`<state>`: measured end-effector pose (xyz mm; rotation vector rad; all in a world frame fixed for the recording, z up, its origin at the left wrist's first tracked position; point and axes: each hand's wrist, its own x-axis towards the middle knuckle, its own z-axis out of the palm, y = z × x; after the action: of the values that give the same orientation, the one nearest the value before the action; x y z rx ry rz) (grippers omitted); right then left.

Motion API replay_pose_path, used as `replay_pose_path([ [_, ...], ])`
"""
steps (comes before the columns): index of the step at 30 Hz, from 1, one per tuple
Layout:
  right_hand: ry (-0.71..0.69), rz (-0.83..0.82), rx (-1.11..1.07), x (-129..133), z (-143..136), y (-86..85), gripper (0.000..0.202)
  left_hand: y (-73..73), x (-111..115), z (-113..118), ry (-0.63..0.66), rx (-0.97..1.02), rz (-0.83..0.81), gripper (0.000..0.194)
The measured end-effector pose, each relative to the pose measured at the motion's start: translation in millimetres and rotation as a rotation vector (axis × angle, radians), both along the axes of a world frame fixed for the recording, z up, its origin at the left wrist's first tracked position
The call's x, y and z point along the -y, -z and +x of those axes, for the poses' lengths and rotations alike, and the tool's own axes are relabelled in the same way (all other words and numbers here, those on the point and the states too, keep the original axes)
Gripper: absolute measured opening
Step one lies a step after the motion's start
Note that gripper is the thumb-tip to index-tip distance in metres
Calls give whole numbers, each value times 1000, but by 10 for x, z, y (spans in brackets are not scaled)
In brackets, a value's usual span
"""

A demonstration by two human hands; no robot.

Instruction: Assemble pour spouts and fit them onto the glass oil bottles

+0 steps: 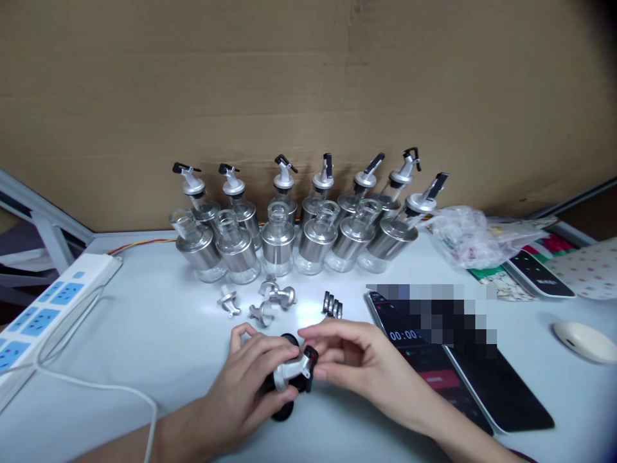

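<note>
My left hand [241, 382] is closed around a silver bottle pourer [288, 373], with its spout pointing right. A black flip cap [311, 359] sits at the spout's tip, and my right hand [359, 357] pinches it with thumb and fingers. Whether the cap is fastened to the spout cannot be told. Black round pieces [283, 413] lie on the table under the hands, partly hidden. Just beyond are several loose silver pourers [263, 313] without black caps. Several small black caps [332, 305] stand in a short row beyond my right hand.
Several open glass bottles [278, 244] with steel bands form the front row. Bottles with fitted pourers [284, 182] stand behind and at the right end. A phone [424, 360], a dark slab [501, 386], plastic bag [463, 235], white dish [584, 341], power strip [58, 296] and cable [96, 384] surround them.
</note>
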<state>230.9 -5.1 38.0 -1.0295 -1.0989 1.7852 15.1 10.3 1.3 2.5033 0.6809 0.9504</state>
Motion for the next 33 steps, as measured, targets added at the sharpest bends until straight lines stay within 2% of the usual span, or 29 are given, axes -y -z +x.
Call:
replay_pose_path([
  [5,33,-139,-48,-9,-21,6,20,-17,8,3,-2,-15,-1,23],
  [14,3,-99,-129,-28,-31,29,17,-25,15,30,-42,23,-62,17],
  [26,4,-136,0,-30,-23,6,24,-6,17,33,-23,16,-50,19],
  [33,16,-143,-9,-27,-27,-1,25,24,26,33,-42,26,-64,19],
])
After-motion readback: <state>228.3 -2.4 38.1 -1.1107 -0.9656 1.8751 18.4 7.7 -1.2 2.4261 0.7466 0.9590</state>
